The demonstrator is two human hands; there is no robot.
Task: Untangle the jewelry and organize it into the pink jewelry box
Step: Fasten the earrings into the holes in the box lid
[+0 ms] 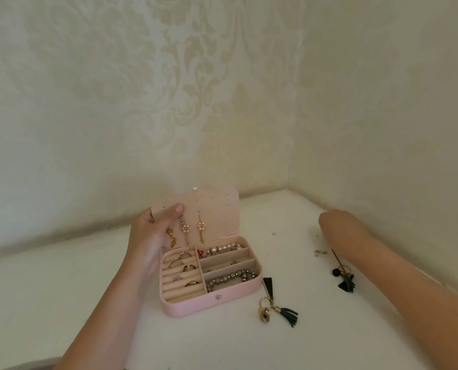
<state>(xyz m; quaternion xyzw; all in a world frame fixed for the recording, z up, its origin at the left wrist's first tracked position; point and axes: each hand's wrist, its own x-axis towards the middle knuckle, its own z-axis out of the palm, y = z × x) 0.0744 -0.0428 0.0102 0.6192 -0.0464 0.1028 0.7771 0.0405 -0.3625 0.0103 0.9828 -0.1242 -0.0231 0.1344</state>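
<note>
Pink jewelry box stands open on the white table, in the corner formed by two walls with cream damask wallpaper. Its lid is raised near upright. The left hand grips the lid at its left edge, with the thumb pressed on the inner face and the fingers hidden behind it. Three drop earrings hang from the lid's perforated panel: a gold leaf earring nearest the hand, then two pink beaded hoop earrings side by side. In the tray, several rings sit in the ring rolls on the left. On the right, a pearl bracelet fills the rear compartment, small gold pieces lie in the middle one, and a metallic bead bracelet lies in the front one. Outside the box, one dark tassel earring lies just beside its right front corner. A second tassel earring lies further right, close to the right forearm. A short bit of gold chain and a tiny stud lie loose on the table between the box and the right arm. The right hand reaches toward the far right wall with its back to the camera. Its fingers are out of sight, so whether it holds anything cannot be determined.
</note>
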